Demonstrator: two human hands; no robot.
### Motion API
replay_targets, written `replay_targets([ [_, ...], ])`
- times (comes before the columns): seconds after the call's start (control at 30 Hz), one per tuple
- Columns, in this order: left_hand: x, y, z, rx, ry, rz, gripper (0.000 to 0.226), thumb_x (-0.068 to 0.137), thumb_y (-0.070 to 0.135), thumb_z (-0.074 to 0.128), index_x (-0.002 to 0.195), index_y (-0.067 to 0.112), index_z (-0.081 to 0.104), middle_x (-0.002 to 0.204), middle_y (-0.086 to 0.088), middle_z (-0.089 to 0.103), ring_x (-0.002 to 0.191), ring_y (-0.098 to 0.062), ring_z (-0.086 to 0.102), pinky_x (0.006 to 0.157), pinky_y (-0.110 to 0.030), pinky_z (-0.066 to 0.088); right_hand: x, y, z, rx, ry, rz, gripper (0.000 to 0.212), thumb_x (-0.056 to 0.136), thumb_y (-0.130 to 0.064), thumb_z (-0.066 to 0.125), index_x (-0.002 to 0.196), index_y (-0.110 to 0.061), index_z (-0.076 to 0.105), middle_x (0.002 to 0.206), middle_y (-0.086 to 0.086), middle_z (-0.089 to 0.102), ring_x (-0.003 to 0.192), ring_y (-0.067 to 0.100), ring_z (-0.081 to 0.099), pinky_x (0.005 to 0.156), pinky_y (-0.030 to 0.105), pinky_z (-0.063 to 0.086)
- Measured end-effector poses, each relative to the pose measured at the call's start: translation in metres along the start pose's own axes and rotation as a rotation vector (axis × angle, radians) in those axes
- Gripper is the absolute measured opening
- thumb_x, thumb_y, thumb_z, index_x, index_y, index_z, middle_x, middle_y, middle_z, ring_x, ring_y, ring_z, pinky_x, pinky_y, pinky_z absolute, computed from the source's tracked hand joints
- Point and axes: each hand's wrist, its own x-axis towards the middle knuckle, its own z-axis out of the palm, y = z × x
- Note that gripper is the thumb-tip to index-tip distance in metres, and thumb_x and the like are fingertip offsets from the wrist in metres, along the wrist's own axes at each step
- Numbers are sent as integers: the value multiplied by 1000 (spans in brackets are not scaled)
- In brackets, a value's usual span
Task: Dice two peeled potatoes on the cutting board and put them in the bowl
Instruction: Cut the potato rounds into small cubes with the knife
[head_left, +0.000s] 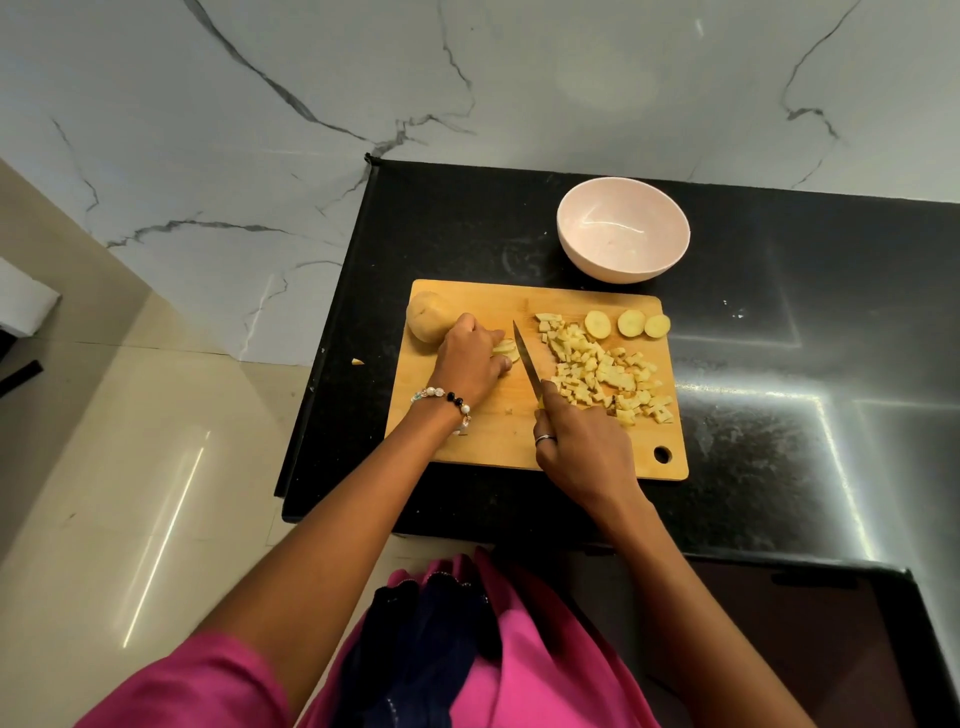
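Wooden cutting board carries the work: the left hand pinches a stack of potato slices under curled fingers while the right hand grips the knife, its blade just beside them. A whole potato waits behind; the bowl holds nothing. The short stack could slip, bringing fingertips under the edge, and the diced pile may spill off the board's right side

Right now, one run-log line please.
left hand holds potato piece | right hand grips knife | bowl empty
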Motion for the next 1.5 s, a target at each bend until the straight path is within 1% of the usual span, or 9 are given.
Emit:
replay_targets([
  [0.1, -1, 4, 3, 54, 2, -1, 50, 90, 24, 62, 136, 9, 49, 118, -8, 47, 109, -21, 48, 93, -29, 43, 0, -4, 1, -11, -6, -3, 50, 99, -32, 32, 148, -24, 25, 91, 15, 64, 83, 36, 60, 58, 33, 34],
  [0.23, -4, 3, 6, 29, 14, -28, 60, 84, 26, 69, 137, 10, 47, 117, -8, 48, 110, -23, 48, 95, -32, 43, 0, -5, 4, -72, -20, 10, 53, 99, -31, 32, 149, -22, 20, 92, 15, 63, 82, 36, 60, 58, 33, 36],
  [0.43, -5, -1, 5, -34, 91, -51, 47, 84, 22, 69, 128, 10, 57, 117, -8, 49, 111, -24, 47, 95, -32, 43, 0, -2, 0, -77, -12, 19, 53, 99, -30, 32, 150, -22, 19, 89, 14, 63, 81, 35, 60, 60, 35, 40],
  [0.57, -4, 1, 1, -8, 57, 11, 56, 81, 27, 72, 133, 15, 53, 117, -6, 48, 111, -21, 44, 95, -29, 42, 1, -2, 0, -45, 0, 22, 52, 100, -32, 32, 149, -23, 21, 90, 15, 64, 82, 35, 60, 63, 37, 44],
  [0.67, -3, 3, -1, 61, 28, 73, 50, 85, 27, 68, 132, 19, 55, 116, -3, 48, 110, -19, 43, 92, -24, 36, 2, -2, 0, -48, 3, 34, 51, 100, -31, 32, 149, -23, 22, 90, 15, 64, 82, 36, 61, 64, 37, 44],
  [0.8, -3, 0, -1, 107, 28, 129, 44, 89, 29, 62, 130, 14, 56, 117, -3, 51, 111, -19, 44, 93, -25, 37, 2, -2, -1, -39, 0, 29, 51, 100, -31, 31, 149, -22, 23, 92, 16, 65, 83, 36, 61, 64, 37, 45],
  [0.97, -5, -3, 0, 118, 70, 172, 43, 89, 28, 61, 128, 10, 57, 119, -5, 55, 110, -20, 47, 93, -26, 39, 3, -3, -1, -24, 4, 14, 50, 100, -32, 32, 149, -22, 25, 91, 16, 65, 83, 36, 61, 63, 36, 43],
  [1.23, 0, -6, -3, 90, 23, 160, 44, 87, 25, 65, 128, 10, 58, 119, -4, 53, 110, -19, 46, 95, -25, 36, 9, -8, 7, -91, -39, -15, 54, 99, -29, 32, 150, -20, 19, 87, 15, 64, 78, 35, 59, 60, 34, 40],
  [1.5, 0, -10, 3, 15, 74, 128, 42, 84, 23, 68, 123, 8, 61, 113, -6, 58, 107, -21, 48, 91, -25, 38, 11, -11, 11, -133, -21, 5, 55, 99, -30, 30, 151, -22, 14, 87, 14, 62, 79, 35, 60, 59, 34, 39],
])
